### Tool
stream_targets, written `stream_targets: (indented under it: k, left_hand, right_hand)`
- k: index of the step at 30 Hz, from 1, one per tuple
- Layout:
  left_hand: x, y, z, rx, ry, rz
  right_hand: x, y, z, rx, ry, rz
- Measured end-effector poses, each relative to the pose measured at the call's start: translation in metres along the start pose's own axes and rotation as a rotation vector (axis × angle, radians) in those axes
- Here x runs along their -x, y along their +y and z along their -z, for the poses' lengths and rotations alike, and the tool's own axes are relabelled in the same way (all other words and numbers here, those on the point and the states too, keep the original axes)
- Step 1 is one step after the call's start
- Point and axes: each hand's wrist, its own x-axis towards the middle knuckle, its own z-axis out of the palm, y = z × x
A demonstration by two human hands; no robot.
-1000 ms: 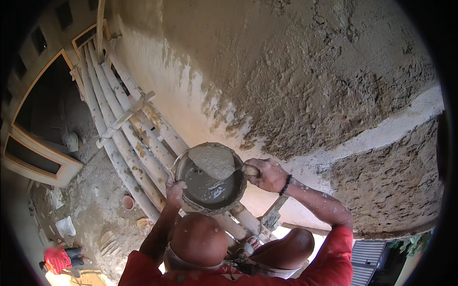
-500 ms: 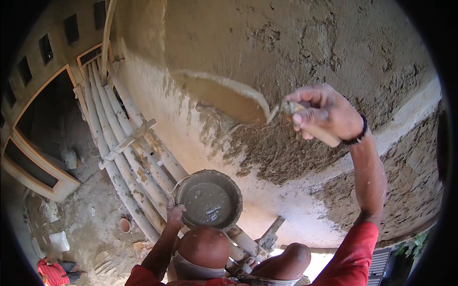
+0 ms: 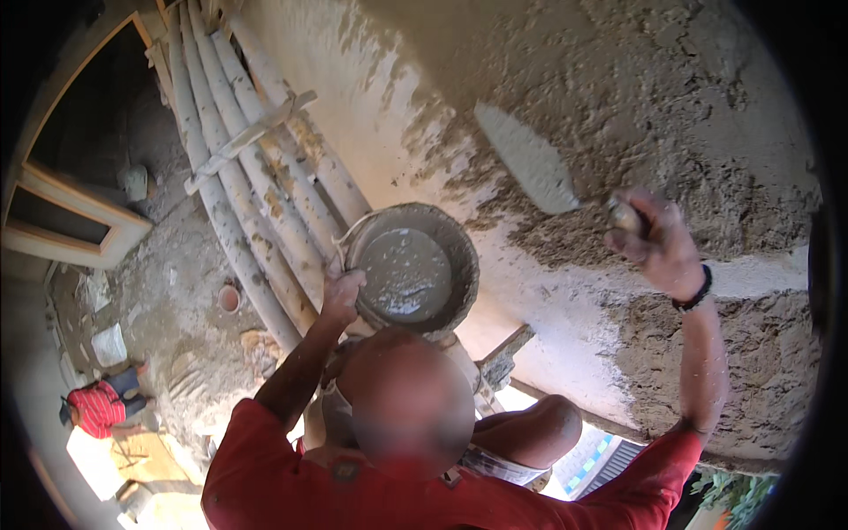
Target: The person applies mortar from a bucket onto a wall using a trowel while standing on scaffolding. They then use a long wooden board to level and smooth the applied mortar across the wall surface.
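Note:
In the head view, my left hand (image 3: 340, 296) grips the left edge of a round, mortar-caked bucket (image 3: 459, 265) with wet grey mortar (image 3: 402, 269) in it. My right hand (image 3: 652, 234) has its fingers closed round the handle of a trowel (image 3: 526, 159), whose pale, mortar-smeared blade points toward the upper left in front of the rough plastered wall (image 3: 689, 115). The blade is to the upper right of the bucket. Whether it touches the wall I cannot tell.
A scaffold of wooden poles (image 3: 230, 177) with a crosspiece runs along the wall. Far below, a person in a striped red top (image 3: 97, 402) bends on the dirty floor near a white sack (image 3: 109, 344) and a small pot (image 3: 228, 299). A framed doorway (image 3: 88, 225) stands at left.
My right hand took the trowel from over the bucket up to the wall, then moved a little right and down, the blade turning. The bucket appears higher in view than half a second ago.

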Motion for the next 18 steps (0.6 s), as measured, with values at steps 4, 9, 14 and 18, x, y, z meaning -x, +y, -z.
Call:
stream_targets:
  k: [4,9,14,18]
  left_hand:
    - [-0.001,0.022,-0.027,0.454,0.07,0.495]
    - [-0.002,0.035,-0.03,0.418,0.115,0.514]
    - [0.0,0.04,-0.036,0.422,0.088,0.464]
    - [0.003,0.021,-0.024,0.315,0.072,0.438]
  right_hand:
    - [0.013,0.043,-0.123,0.815,-0.083,0.151]
    - [-0.005,0.082,-0.205,0.968,-0.207,0.077]
    - [-0.009,0.107,-0.276,0.529,-0.488,-0.002]
    - [-0.005,0.096,-0.268,0.169,-0.343,0.059]
